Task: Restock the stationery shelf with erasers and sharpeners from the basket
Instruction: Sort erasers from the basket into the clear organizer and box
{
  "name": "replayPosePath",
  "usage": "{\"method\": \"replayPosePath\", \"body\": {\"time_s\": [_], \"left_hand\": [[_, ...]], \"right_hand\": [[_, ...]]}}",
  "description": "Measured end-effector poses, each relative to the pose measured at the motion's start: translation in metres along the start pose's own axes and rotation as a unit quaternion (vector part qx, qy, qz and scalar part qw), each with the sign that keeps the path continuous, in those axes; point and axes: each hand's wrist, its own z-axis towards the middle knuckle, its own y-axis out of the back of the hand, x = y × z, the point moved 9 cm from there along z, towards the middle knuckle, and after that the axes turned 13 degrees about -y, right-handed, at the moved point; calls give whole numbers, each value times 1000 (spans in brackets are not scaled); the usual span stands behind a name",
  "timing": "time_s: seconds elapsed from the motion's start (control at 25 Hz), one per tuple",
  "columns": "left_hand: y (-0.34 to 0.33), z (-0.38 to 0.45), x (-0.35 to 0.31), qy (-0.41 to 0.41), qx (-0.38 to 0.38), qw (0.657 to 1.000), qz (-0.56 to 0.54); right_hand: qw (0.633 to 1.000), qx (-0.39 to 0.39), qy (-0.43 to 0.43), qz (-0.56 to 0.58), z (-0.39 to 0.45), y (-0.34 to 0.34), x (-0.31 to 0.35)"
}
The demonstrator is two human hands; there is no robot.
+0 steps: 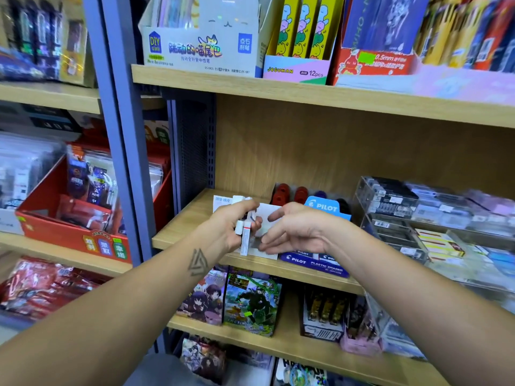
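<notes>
Loosely pinching slim white erasers (244, 232) in left hand (232, 228), right hand (295, 232) spread beside, above shelf (192, 218) edge; could spill from that loose bundle.

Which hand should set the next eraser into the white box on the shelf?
Probably the left hand: it already grips the erasers right beside the white box. The right hand holds no eraser; its fingers reach toward the box.

"PILOT PLASTIC ERASER" on blue eraser box (315, 261), "JOGUMAN 12pcs" on pink display box (295, 71), "DIY" on white pen carton (200, 51)
</notes>
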Motion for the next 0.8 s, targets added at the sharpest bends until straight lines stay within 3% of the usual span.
{"method": "replayPosePath", "body": {"time_s": [0.24,0.36,0.44,0.56,0.68,0.8], "left_hand": [[-2,7,4,-9,-77,996,-51],[11,7,-8,-69,-127,988,47],[15,3,-20,-107,-148,977,112],[-2,-4,-27,-103,-75,983,135],[-30,-15,-25,-74,27,990,118],[-55,-26,-21,-77,78,978,179]], "right_hand": [[999,-7,43,28,-3,-5,-6],[985,-111,90,-95,-14,11,7],[941,-215,143,-219,-34,26,26],[848,-330,193,-366,-64,44,46],[835,-360,194,-369,-70,67,45],[823,-380,169,-387,-70,89,34]]}}
